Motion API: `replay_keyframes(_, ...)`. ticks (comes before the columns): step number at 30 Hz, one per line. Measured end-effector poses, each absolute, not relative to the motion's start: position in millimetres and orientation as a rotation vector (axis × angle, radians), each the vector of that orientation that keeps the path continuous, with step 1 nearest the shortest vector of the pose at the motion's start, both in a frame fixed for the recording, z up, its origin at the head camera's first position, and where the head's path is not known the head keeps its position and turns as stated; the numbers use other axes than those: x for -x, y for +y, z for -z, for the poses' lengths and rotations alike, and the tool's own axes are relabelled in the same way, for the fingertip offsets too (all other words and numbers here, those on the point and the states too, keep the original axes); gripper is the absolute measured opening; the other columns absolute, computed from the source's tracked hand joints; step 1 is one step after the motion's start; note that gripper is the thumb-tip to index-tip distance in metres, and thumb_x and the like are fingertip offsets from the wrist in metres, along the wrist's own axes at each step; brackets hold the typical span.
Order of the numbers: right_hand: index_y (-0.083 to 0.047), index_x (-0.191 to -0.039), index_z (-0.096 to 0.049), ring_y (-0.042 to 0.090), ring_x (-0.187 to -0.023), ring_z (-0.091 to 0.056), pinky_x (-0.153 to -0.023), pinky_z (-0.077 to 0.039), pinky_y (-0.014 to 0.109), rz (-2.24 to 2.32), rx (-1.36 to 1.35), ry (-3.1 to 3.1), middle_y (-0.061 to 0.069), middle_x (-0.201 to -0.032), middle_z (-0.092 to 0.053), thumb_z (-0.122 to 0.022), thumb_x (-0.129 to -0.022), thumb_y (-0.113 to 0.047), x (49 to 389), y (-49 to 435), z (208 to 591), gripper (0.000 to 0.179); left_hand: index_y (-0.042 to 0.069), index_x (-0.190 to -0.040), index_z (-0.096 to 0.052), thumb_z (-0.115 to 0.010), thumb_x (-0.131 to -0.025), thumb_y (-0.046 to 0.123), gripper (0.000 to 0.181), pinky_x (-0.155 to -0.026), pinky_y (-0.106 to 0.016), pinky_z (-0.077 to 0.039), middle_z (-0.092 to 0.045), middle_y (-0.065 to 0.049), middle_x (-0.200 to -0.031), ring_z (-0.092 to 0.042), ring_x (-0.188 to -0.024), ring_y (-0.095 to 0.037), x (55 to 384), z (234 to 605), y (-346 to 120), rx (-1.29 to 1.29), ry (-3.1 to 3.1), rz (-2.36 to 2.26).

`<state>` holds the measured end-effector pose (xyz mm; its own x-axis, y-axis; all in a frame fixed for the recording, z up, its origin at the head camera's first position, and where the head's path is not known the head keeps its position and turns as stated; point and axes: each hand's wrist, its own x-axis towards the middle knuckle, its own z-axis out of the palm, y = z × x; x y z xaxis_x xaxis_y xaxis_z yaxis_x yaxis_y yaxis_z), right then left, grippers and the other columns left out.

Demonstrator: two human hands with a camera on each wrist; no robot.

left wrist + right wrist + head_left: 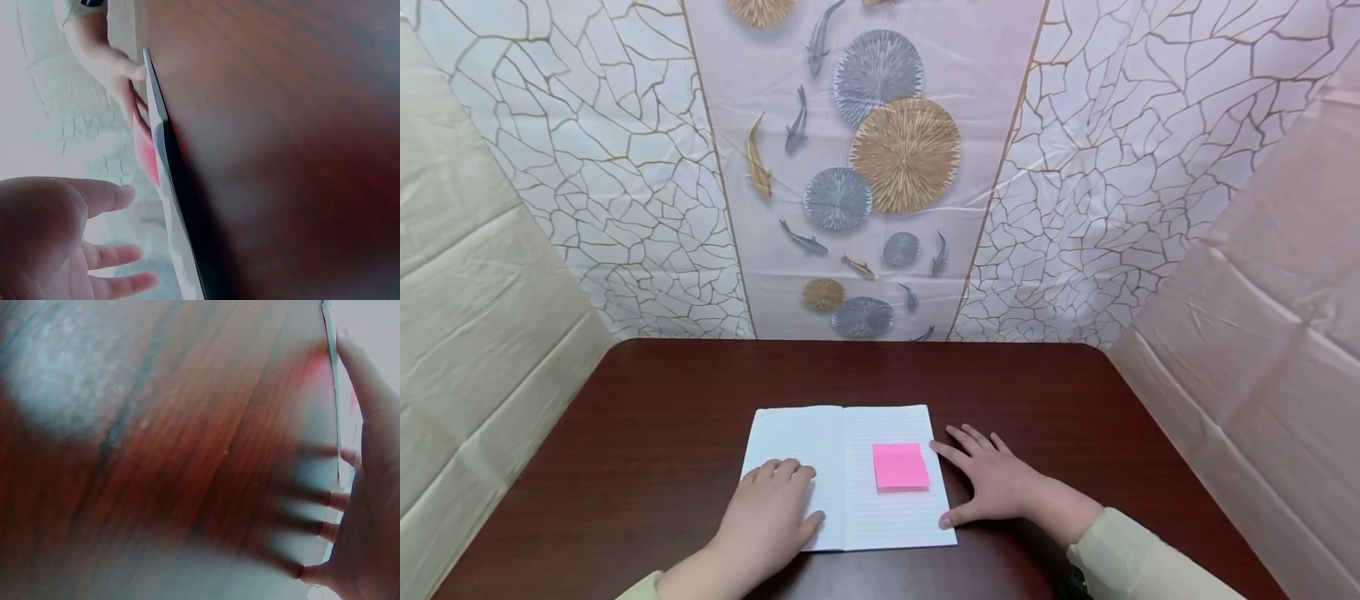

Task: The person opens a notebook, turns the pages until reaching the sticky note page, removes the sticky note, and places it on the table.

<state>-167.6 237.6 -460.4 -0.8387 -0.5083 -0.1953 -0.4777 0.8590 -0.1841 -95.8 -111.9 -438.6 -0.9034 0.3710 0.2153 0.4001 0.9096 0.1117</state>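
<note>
An open notebook (820,525) with lined white pages lies flat on the dark wood table. On its right page sits a pink sticky note (901,467), its lower edge slightly raised. My left hand (767,517) is over the left page, fingers loosely extended and holding nothing; the left wrist view shows its thumb and fingers spread. My right hand (1000,483) is at the notebook's right edge, thumb and index finger at the page border and the other fingers spread on the table. In the right wrist view the fingertips (328,532) touch the tabletop.
The reddish-brown table (662,433) extends around the notebook to a back edge. Behind it hangs a patterned cloth (865,250) with fish and round shapes. Beige fabric walls (482,333) slope along both sides.
</note>
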Motion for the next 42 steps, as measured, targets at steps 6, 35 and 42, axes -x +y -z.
replay_keyframes(6,-0.030,-0.157,-0.029,0.039,-0.148,-0.018,-0.109,-0.019,0.071,0.180,0.758,2.801,0.012,-0.161,-0.024,-0.055,-0.064,-0.092,169.6,237.3,460.9,0.114,0.009,-0.137,-0.056,-0.069,-0.086,0.052,0.068,-0.103,-0.061,-0.038,-0.055,-0.018,-0.137,-0.046,-0.130,-0.044,108.8,441.7,-87.4,0.686,-2.972,0.295)
replay_keyframes(35,-0.032,-0.156,-0.031,0.038,-0.148,-0.019,-0.110,-0.020,0.069,0.164,0.744,2.818,0.011,-0.161,-0.026,-0.055,-0.062,-0.093,169.4,233.9,460.5,0.115,0.014,-0.148,-0.048,-0.065,-0.085,0.061,0.080,-0.106,-0.072,-0.026,-0.031,-0.025,-0.155,-0.026,-0.142,-0.049,127.7,449.1,-69.0,0.660,-3.276,0.434)
replay_keyframes(42,-0.028,-0.155,-0.035,0.038,-0.147,-0.021,-0.110,-0.022,0.069,0.195,0.727,2.822,0.011,-0.160,-0.028,-0.057,-0.065,-0.090,168.7,235.6,458.1,0.111,0.014,-0.148,-0.047,-0.065,-0.085,0.062,0.081,-0.106,-0.072,-0.026,-0.031,-0.026,-0.155,-0.026,-0.142,-0.050,127.3,447.7,-67.3,0.680,-3.284,0.419)
